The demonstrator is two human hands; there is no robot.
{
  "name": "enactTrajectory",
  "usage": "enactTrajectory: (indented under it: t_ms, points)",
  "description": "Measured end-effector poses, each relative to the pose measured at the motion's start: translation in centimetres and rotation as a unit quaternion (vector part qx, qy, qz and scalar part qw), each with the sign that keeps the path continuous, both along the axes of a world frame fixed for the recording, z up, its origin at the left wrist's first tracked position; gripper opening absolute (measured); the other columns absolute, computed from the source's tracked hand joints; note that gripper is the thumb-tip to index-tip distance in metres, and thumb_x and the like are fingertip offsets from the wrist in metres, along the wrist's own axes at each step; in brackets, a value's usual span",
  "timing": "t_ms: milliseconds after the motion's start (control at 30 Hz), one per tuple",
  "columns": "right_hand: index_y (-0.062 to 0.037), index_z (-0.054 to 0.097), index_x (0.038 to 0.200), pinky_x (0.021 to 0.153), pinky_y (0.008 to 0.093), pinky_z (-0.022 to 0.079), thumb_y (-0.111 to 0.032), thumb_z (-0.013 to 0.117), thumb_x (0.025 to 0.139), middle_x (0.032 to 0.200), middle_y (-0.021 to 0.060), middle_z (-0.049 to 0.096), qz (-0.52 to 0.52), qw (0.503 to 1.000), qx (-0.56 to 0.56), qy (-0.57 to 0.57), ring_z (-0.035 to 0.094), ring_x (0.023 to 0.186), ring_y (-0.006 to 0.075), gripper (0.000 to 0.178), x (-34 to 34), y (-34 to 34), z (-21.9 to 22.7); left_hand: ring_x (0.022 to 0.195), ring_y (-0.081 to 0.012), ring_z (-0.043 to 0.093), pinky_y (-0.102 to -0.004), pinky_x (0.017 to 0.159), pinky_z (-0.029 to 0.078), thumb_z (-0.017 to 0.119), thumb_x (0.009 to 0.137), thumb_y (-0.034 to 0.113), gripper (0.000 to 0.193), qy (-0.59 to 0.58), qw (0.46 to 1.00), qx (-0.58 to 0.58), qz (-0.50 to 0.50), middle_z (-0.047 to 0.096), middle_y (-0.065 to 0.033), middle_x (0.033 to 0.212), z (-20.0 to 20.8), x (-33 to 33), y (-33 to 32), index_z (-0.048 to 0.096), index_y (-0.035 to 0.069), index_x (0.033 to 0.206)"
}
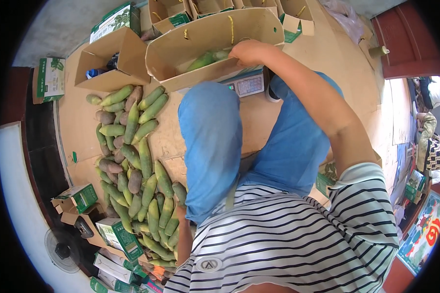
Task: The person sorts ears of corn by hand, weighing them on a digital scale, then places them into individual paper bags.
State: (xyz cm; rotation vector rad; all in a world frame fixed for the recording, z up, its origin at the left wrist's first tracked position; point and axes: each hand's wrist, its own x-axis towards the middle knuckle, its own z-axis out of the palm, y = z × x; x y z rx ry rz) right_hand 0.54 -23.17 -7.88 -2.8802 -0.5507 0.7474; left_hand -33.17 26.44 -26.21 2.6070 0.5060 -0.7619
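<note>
A long cardboard box (171,75) with yellow cord handles sits at the far middle, seemingly on a digital scale (249,84) whose panel shows beneath its near side. Inside the box lie green radishes (200,61). My right hand (251,52) reaches over the box's right part, its fingers curled at the pale end of a radish; the fingertips are partly hidden. Low on the left, beside my left knee, my left hand (182,215) is down at the edge of a large heap of green radishes (153,215). Its fingers are hidden by the leg and the heap.
Reddish-brown tubers (135,180) are mixed into the heap. An open carton (129,58) holding a blue-capped item stands left of the long box. Several more cartons (210,6) line the far side. A fan (62,250) and green-white cartons (120,237) are at lower left.
</note>
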Motion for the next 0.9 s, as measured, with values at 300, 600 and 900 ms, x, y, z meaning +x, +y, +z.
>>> enactTrajectory:
  t_ms: [300, 600, 900]
  points:
    - [-0.0065, 0.062, 0.094, 0.076, 0.0415, 0.048, -0.014, 0.061, 0.074, 0.092, 0.0127, 0.063, 0.0, 1.0, -0.015, -0.021, 0.06, 0.09, 0.0311, 0.021, -0.9, 1.0, 1.2, 0.09, -0.0319, 0.054, -0.0405, 0.075, 0.044, 0.066, 0.077, 0.031, 0.044, -0.031, 0.964, -0.149, 0.217, 0.058, -0.0187, 0.096, -1.1, -2.5, -1.3, 0.056, -0.005, 0.103]
    - [-0.007, 0.062, 0.093, 0.077, 0.0421, 0.047, -0.011, 0.058, 0.074, 0.093, 0.0133, 0.063, 0.001, 1.0, 0.004, -0.026, 0.06, 0.091, 0.0313, 0.02, -0.4, 0.5, 0.2, 0.082, -0.0272, 0.055, -0.0378, 0.069, 0.045, 0.064, 0.079, 0.028, 0.04, -0.046, 0.889, -0.276, 0.363, 0.059, -0.0134, 0.091, -2.5, -1.6, -2.3, 0.057, -0.006, 0.099]
    - [-0.0079, 0.062, 0.097, 0.077, 0.0425, 0.048, -0.012, 0.058, 0.077, 0.095, 0.0129, 0.063, -0.001, 1.0, -0.019, -0.005, 0.06, 0.091, 0.0314, 0.02, 0.2, 0.5, 0.2, 0.087, -0.0152, 0.053, -0.0284, 0.078, 0.042, 0.057, 0.086, 0.021, 0.032, -0.186, 0.869, -0.364, 0.277, 0.057, -0.008, 0.097, 9.6, 10.2, -6.5, 0.055, -0.003, 0.108]
